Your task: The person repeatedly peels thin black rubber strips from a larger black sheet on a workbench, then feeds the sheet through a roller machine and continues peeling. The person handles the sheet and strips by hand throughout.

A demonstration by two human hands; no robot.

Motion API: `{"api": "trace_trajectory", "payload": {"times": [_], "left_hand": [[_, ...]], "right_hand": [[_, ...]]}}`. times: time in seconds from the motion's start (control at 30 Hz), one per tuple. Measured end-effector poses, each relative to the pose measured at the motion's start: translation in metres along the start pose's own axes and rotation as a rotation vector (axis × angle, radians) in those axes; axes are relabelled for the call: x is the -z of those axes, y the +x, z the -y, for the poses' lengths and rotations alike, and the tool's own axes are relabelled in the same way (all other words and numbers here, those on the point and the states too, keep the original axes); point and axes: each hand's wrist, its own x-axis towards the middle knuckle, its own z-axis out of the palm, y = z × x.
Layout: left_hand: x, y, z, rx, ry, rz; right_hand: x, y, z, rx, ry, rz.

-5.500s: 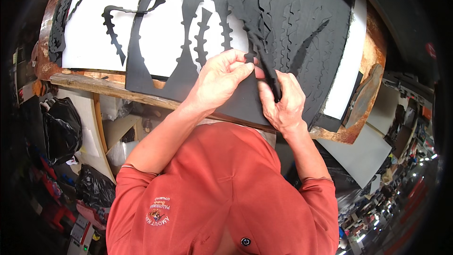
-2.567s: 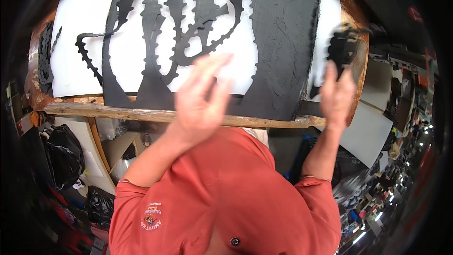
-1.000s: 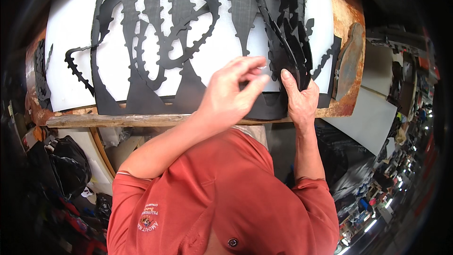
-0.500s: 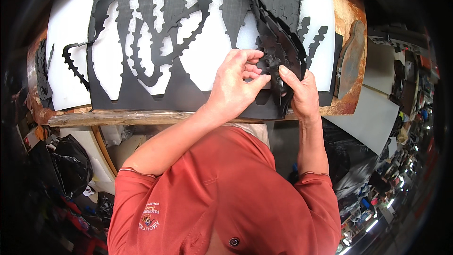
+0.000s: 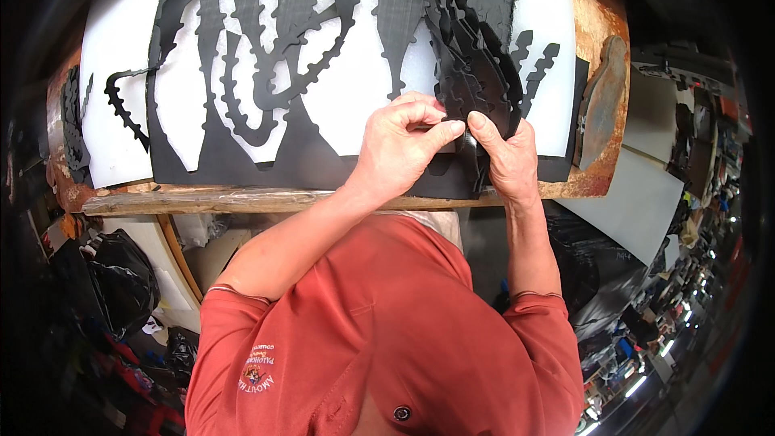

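Observation:
Both my hands are at a bundle of black notched cut pieces (image 5: 478, 81), thin and flat with toothed edges, held above the near edge of the table. My right hand (image 5: 512, 160) grips its right side, thumb on top and fingers hidden beneath. My left hand (image 5: 397, 145) pinches the bundle's near left edge between thumb and curled fingers, close to the right thumb. Under the hands spreads a black sheet (image 5: 308, 153) with long shapes cut out of it. Loose notched black strips (image 5: 278, 97) lie across this sheet.
A white board (image 5: 117, 149) lies under the sheet, on a rusty table with a wooden front rail (image 5: 210, 202). A sole-shaped rusty plate (image 5: 602, 105) rests at the right. Small notched strips (image 5: 542, 73) lie near it. A black plastic bag (image 5: 125, 282) stands at lower left.
The bundle's pieces have fanned apart and tilted at the far end. My left hand has shifted slightly down, its thumb now nearly meeting the right thumb.

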Motion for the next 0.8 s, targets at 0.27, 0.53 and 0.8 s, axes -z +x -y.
{"api": "trace_trajectory", "payload": {"times": [0.27, 0.53, 0.8], "left_hand": [[0.016, -0.002, 0.006, -0.016, -0.323, -0.011], [0.009, -0.008, -0.003, -0.128, -0.397, 0.016], [0.017, -0.001, -0.006, 0.03, -0.285, 0.15]], "right_hand": [[0.016, 0.003, 0.03, 0.024, -0.026, -0.285], [-0.021, 0.0, 0.036, 0.517, -0.964, -0.166], [-0.025, -0.003, 0.038, 0.297, -0.722, -0.069]]}}
